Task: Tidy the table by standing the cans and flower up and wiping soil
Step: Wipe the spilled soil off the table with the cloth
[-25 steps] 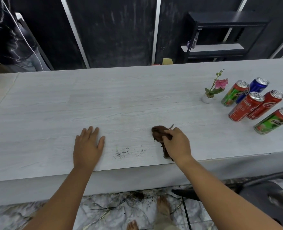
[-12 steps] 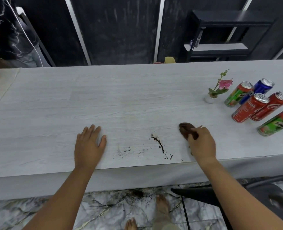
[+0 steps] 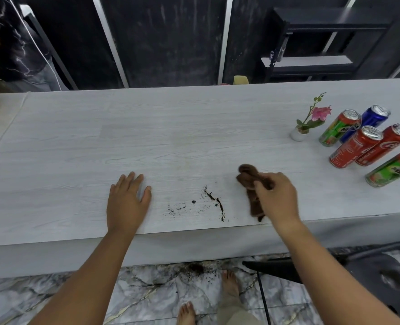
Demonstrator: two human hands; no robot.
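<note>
Dark soil (image 3: 214,202) lies in a thin curved line and scattered specks near the front edge of the pale wood-grain table (image 3: 170,127). Just right of it, my right hand (image 3: 276,195) grips a brown cloth (image 3: 249,181) that rests on the table. My left hand (image 3: 127,198) lies flat on the table, left of the soil. At the far right a small pink flower in a white pot (image 3: 299,132) stands upright. Several drink cans stand beside it: a green one (image 3: 338,131), a blue one (image 3: 370,119), two red ones (image 3: 356,146) and another green one (image 3: 392,168).
More soil (image 3: 195,268) lies on the marble floor below the table edge, near my bare feet. A black chair (image 3: 358,268) is at the lower right. A person in dark clothes (image 3: 11,43) stands at the far left behind the table, and a black shelf (image 3: 323,43) is behind on the right.
My right hand swept the cloth to the right, off the soil, leaving a thin line of dirt; since half a second ago it has come slightly back left. My left hand stayed put.
</note>
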